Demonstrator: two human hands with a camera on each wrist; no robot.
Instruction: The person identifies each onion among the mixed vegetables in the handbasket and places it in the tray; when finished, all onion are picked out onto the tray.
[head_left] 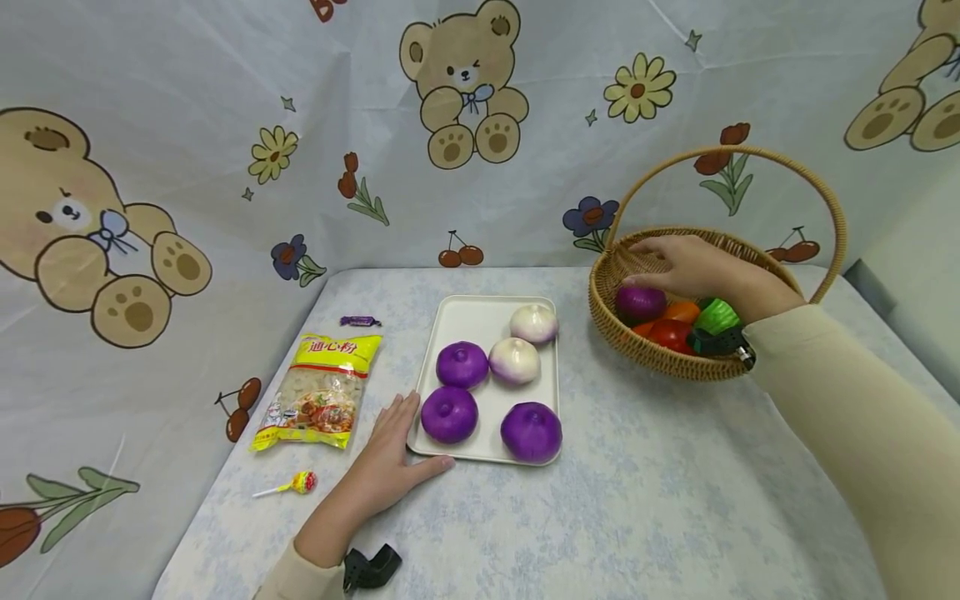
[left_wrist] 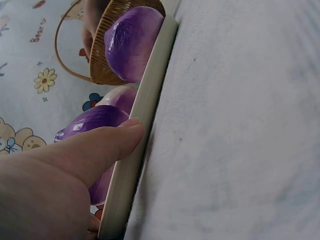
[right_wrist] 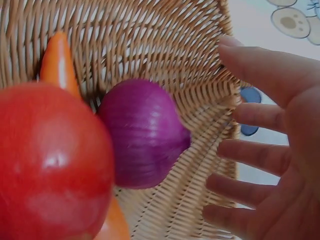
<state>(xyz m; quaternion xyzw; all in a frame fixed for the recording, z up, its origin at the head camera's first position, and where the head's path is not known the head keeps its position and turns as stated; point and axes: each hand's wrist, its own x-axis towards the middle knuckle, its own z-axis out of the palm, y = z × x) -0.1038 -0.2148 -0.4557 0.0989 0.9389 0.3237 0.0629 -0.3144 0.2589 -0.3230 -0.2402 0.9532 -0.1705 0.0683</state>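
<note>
One worktop [head_left: 675, 500] under a pale flowered cloth fills the lower half of the head view, and the things on it come in descending order of bulk. Largest is the wicker basket [head_left: 622, 333] at the right of the frame, its hoop handle arching above it; next the white tray [head_left: 465, 312] at centre, carrying five round purple and whitish onions. Left of the tray lie a yellow packet [head_left: 321, 392], a lollipop [head_left: 298, 482] and a small wrapped sweet [head_left: 360, 321].

Inside the basket, at its left side, sits the purple onion [right_wrist: 142, 132], touching a red tomato [right_wrist: 50, 160], with an orange piece and a green one alongside. The right hand [head_left: 693, 265] hovers just over it, fingers spread and relaxed, holding nothing — the wrist view shows a gap between fingertips and onion. The left hand [head_left: 390, 458] lies flat on the worktop, thumb against the tray's near left rim.

My reading of the onion: glossy and smooth, probably a light, rigid plastic piece, so apt to slip or roll. A grasp from above round its widest girth — thumb opposite the fingers — looks soundest, with the tomato crowding one side.
</note>
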